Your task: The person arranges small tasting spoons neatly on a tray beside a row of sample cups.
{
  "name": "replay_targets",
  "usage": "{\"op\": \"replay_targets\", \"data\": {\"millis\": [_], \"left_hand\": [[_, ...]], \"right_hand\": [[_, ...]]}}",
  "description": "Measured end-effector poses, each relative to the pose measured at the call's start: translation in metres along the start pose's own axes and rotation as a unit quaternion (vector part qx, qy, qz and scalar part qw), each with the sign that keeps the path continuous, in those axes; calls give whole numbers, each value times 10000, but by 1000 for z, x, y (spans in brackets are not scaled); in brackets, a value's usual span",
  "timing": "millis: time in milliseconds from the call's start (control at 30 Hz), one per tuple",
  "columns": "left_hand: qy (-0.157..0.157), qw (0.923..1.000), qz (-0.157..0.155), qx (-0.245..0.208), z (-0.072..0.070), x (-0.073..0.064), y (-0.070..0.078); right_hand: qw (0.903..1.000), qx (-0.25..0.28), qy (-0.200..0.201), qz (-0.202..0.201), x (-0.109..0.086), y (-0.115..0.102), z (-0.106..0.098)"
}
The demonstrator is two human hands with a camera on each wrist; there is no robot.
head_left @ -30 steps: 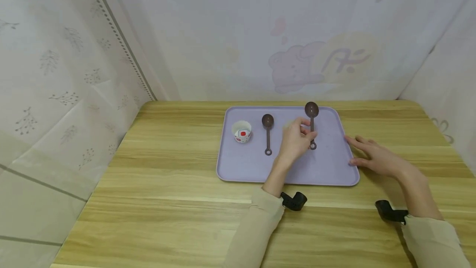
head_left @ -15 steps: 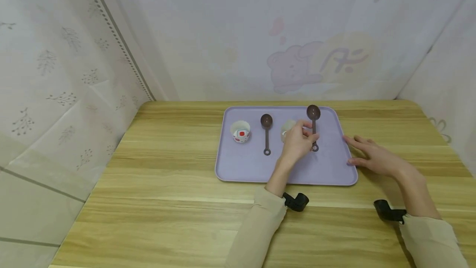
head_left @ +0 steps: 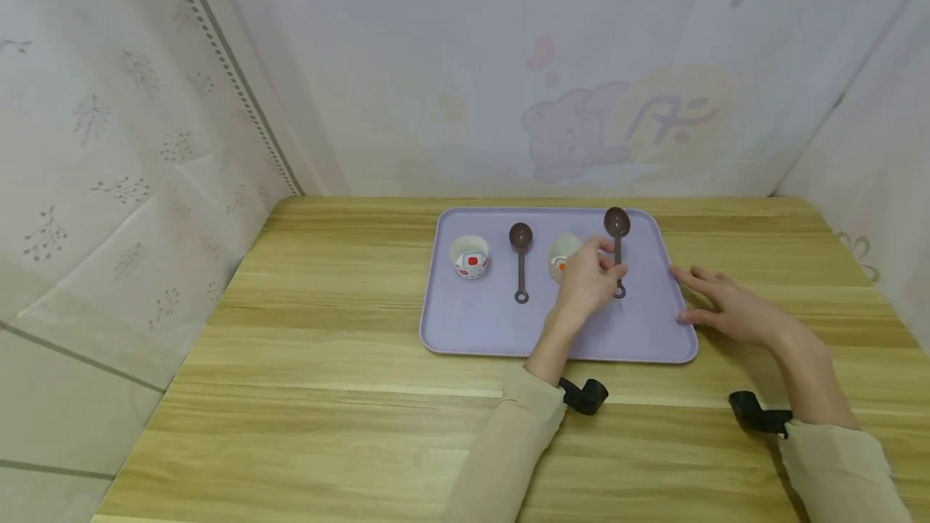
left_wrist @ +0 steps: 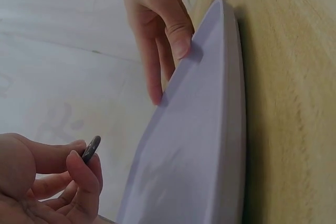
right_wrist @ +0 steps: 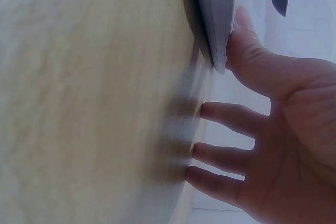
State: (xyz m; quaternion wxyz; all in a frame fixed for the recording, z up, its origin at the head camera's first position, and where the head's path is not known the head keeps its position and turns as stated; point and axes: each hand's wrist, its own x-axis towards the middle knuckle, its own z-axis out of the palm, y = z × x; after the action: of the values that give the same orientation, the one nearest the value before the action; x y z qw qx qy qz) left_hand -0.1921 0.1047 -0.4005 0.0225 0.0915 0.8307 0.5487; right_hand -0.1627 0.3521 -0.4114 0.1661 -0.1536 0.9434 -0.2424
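Note:
In the head view, my left hand (head_left: 590, 277) pinches the handle of a brown measuring spoon (head_left: 617, 223) between thumb and fingers. The spoon is raised over the right part of a lilac tray (head_left: 632, 337), bowl pointing away and ring end towards me. In the left wrist view, only the end of its dark handle (left_wrist: 91, 149) shows past the fingertips. My right hand (head_left: 741, 309) touches the tray's right rim with thumb and index finger, its fingers extended; in the right wrist view, the other fingertips (right_wrist: 210, 110) reach the tabletop.
A second brown measuring spoon (head_left: 521, 237) lies on the tray left of my left hand. At the tray's left stands a small white patterned cup (head_left: 470, 266); a similar cup (head_left: 565, 247) is partly hidden behind my left hand. A wooden table (head_left: 327, 361) carries the tray, with curtains (head_left: 400, 87) around.
My left hand has moved slightly right and towards me with the spoon, uncovering more of the cup behind it. My right hand has kept its place at the rim.

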Motion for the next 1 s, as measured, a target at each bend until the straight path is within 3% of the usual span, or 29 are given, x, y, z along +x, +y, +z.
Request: {"op": "replay_targets", "data": {"millis": [533,1000], "left_hand": [[-161,9992,-160,340,14,1,1],[-53,9970,-222,745,19,2,1]], "right_hand": [[9999,-93,49,-87,1,0,-1],[9999,-57,24,-94,2,1,-1]]}}
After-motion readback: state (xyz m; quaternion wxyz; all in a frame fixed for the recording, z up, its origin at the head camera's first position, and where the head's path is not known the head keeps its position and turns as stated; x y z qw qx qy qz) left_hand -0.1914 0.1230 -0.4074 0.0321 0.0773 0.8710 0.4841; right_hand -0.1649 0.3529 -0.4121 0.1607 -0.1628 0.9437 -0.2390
